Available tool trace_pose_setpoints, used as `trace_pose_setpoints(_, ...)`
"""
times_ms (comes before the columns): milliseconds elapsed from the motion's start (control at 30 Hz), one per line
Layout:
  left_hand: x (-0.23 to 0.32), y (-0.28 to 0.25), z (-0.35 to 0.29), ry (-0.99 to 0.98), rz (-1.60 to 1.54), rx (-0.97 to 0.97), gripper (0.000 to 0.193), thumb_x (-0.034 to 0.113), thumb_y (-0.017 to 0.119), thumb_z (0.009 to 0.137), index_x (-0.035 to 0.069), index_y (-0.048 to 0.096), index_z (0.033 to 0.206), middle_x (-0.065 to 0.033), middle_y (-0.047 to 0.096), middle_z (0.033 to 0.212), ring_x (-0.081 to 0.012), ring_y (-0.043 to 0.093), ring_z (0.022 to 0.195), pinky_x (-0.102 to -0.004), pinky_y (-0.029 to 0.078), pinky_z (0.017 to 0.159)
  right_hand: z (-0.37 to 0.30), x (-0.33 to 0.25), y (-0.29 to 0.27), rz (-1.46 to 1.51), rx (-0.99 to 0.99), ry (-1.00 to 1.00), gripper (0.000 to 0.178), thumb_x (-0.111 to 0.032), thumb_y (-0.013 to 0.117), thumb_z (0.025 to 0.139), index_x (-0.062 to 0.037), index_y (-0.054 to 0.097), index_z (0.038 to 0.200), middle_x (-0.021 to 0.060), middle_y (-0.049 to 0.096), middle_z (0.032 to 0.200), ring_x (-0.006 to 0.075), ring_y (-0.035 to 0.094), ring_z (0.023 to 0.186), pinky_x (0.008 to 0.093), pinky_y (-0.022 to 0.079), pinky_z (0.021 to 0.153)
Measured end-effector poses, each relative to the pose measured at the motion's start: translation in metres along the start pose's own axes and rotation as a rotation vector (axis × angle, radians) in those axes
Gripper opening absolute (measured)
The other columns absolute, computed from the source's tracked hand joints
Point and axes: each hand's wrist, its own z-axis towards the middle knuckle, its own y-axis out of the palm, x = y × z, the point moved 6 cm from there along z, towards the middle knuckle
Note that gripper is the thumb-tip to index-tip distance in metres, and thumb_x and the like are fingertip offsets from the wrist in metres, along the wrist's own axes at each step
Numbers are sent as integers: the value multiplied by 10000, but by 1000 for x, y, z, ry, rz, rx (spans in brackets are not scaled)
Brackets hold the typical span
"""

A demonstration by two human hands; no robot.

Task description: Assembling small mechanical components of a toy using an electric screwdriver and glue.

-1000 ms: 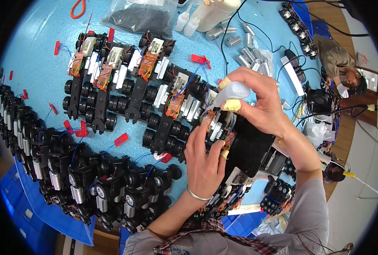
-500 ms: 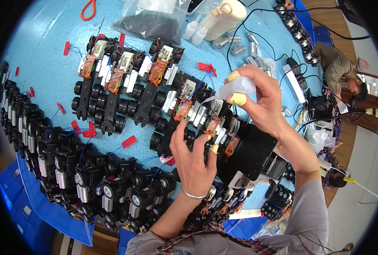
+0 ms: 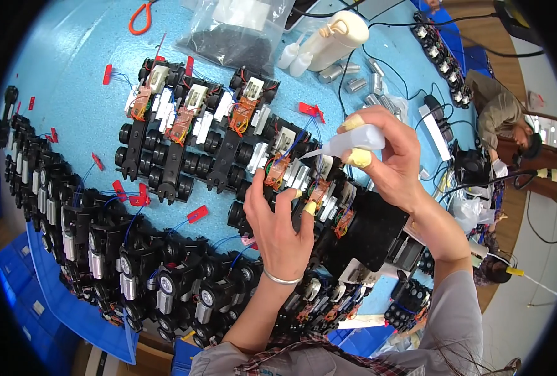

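Pinching the bottle [image 3: 361, 139], probably light and squeezable, best taken mid-body, the right grip [image 3: 397, 161] closes around it; the left grip [image 3: 281, 241], left of the bottle, is half-spread, contact unclear.

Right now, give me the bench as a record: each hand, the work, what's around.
right hand: grips bottle between yellow-covered thumb and finger
nozzle: points left, over the chassis row; whether anything flows, can't tell
left hand: fingers spread beside an orange board; contact unclear
chassis row: black, wheeled, orange boards on top
far side: clear bag, two spare bottles, cream jug, silver cylinders
co-worker: at right, apart from this work
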Motion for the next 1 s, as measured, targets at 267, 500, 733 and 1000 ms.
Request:
trace_pose_setpoints(267,-1,-3,-6,-24,-23,-4,315,47,635,666,19,512,954,-249,344,1249,-398,357,1105,-456,297,918,24,1,15,-115,-4,-115,287,-92,645,686,9,552,938,107,590,826,243,583,713,295,451,618)
trace_pose_setpoints(500,-4,-7,-6,-31,-47,-11,317,44,631,662,14,505,951,-240,363,1223,-391,369,1080,-450,306,902,29,0,26,-100,-60,-3,293,-179,697,719,-8,578,926,66,593,862,180,553,762,274,421,675)
trace_pose_setpoints(733,-6,-7,-6,-39,-84,-12,344,59,622,664,48,495,983,-240,346,1223,-403,343,1108,-482,293,907,30,-4,23,-76,-70,5,290,-169,689,724,-2,572,930,69,593,862,179,551,778,271,422,680)
trace_pose_setpoints(1000,-5,-6,-7,-31,-88,-14,364,50,623,656,49,490,995,-238,343,1215,-406,343,1102,-487,294,901,29,-9,33,-44,-111,-27,314,-185,687,722,-11,564,952,84,600,863,197,565,772,285,434,668)
